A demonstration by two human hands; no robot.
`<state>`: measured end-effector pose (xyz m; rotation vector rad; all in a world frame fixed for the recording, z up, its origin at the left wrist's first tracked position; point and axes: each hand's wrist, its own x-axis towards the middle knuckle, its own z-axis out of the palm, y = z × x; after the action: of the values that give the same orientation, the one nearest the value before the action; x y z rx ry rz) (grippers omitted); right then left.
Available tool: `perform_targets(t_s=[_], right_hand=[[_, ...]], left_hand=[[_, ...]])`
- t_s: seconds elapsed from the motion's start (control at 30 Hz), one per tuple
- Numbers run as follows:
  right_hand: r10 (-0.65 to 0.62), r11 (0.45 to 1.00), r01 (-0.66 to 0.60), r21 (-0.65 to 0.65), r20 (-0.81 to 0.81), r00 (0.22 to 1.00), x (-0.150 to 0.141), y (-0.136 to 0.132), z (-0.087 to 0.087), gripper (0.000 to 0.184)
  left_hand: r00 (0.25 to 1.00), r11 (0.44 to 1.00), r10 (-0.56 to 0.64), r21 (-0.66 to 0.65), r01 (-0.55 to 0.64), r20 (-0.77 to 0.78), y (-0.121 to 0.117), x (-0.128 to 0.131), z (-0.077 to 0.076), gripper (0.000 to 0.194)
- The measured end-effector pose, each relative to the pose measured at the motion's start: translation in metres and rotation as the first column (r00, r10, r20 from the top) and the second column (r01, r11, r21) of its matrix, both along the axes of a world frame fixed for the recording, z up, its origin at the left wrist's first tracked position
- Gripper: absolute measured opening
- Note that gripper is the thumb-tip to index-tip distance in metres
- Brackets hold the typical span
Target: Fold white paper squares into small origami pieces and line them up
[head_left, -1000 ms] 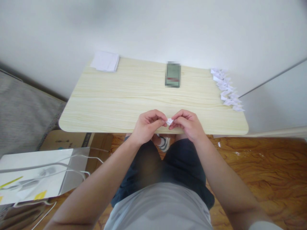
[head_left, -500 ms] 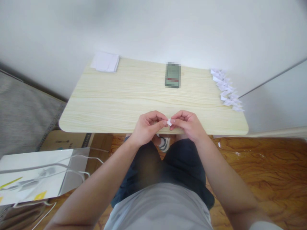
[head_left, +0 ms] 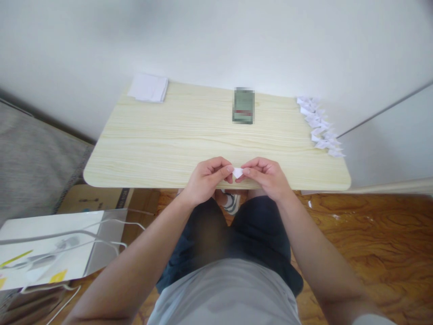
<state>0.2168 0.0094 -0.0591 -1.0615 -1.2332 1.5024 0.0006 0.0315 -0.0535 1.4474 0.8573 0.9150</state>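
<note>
1. Our left hand [head_left: 208,180] and right hand [head_left: 268,177] each have the grip pinched on the small folded paper [head_left: 238,173], just below frame centre;
2. Our paper stack [head_left: 149,88] lies upper left on the worktop [head_left: 189,135]; white folded pieces [head_left: 318,124] line its right end.

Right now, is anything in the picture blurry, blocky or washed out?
In the head view, the light is soft; the wall looks pale and hazy; the greenish rectangle is coarsely pixelated; the white paper between the fingers shows no clear creases; a blurry brownish smudge overlies the dark shorts.
</note>
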Motion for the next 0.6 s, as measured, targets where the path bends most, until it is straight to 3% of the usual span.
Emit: perform_targets(t_s=[0.2, 0.4, 0.6], right_hand=[[-0.044, 0.999, 0.044, 0.011, 0.002, 0.999, -0.0026, -0.0015, 0.0005, 0.026], [0.02, 0.999, -0.022, -0.032, -0.035, 0.999, -0.003, -0.0025, -0.002, 0.035], [0.009, 0.999, -0.009, -0.039, -0.012, 1.0, -0.0031, -0.0028, 0.0002, 0.032]], left_hand=[[0.999, 0.999, -0.002, -0.032, 0.003, 0.034, -0.0007, 0.001, -0.0001, 0.03], [1.0, 1.0, 0.009, -0.008, -0.008, 0.004, -0.0021, 0.0013, 0.0001, 0.031], [1.0, 1.0, 0.002, 0.016, -0.001, -0.021, -0.003, 0.0011, -0.0009, 0.031]])
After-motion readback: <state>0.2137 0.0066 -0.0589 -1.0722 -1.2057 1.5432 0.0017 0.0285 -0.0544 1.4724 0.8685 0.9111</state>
